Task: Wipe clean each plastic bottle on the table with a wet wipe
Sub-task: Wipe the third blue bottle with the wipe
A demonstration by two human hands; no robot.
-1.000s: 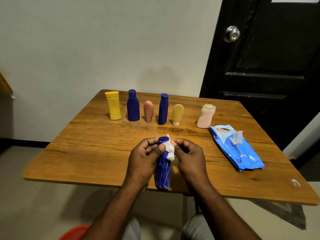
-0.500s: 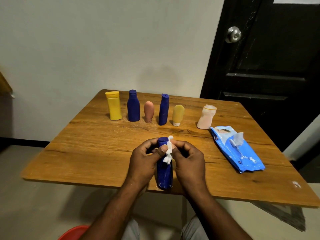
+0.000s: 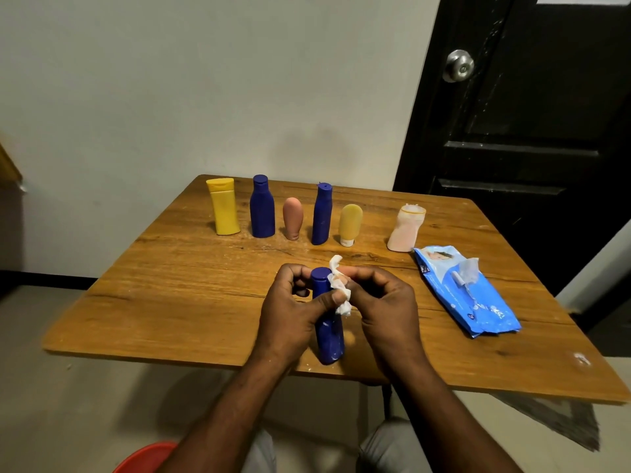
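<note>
A dark blue bottle stands upright near the front edge of the wooden table. My left hand grips its upper part, thumb across the neck. My right hand pinches a crumpled white wet wipe against the bottle's neck and cap. Along the back stand a yellow bottle, a blue bottle, a brown tube, a slimmer blue bottle, a yellow tube and a pale pink bottle.
A blue wet-wipe pack lies at the right with a wipe sticking out of its opening. A black door with a round knob stands behind the table. A red object shows at the bottom left, below the table.
The wipe has twisted and slid slightly on the bottle's neck, its tip now sticking up above the cap. Both hands stay on the bottle.
</note>
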